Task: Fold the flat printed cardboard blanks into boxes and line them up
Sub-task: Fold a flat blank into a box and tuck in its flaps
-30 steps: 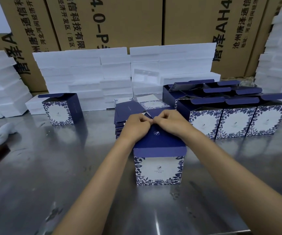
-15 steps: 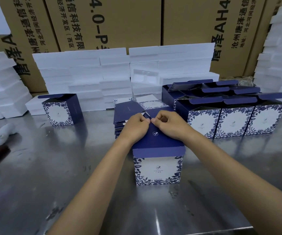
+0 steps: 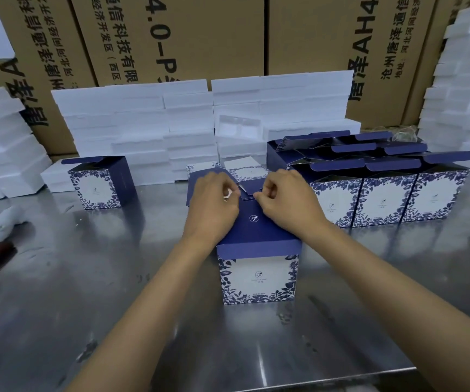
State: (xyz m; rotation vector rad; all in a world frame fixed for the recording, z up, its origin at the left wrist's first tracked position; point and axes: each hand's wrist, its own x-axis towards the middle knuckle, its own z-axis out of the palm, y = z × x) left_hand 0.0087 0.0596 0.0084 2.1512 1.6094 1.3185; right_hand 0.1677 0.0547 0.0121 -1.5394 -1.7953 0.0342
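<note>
Pinching at the far edge of the navy lid, my left hand [image 3: 214, 205] and right hand [image 3: 287, 202] sit close together but apart, fingers curled over the back of the box [image 3: 257, 275] I am folding. Both wrists rest on its matte dark-blue top panel, which carries a small white emblem. What exactly my fingertips clamp there I cannot tell; the knuckles hide it. The box stands upright on the brushed steel table [image 3: 58, 306], square-sided, its front a white panel framed by printed blue leaves and flowers.

Just behind my hands lies the stack of flat blanks [image 3: 245, 176], thin card, navy with patches of the same floral print. To my right the finished boxes [image 3: 383, 193] stand in touching rows, their lids up and their dark insides showing. One more open box [image 3: 97, 185] stands alone at the left, well apart from the rest.

Blocks of white foam [image 3: 143, 123], rough-edged and stacked like bricks, line the back of the table, and brown corrugated cartons [image 3: 199, 32] with black printed characters rise behind them.
</note>
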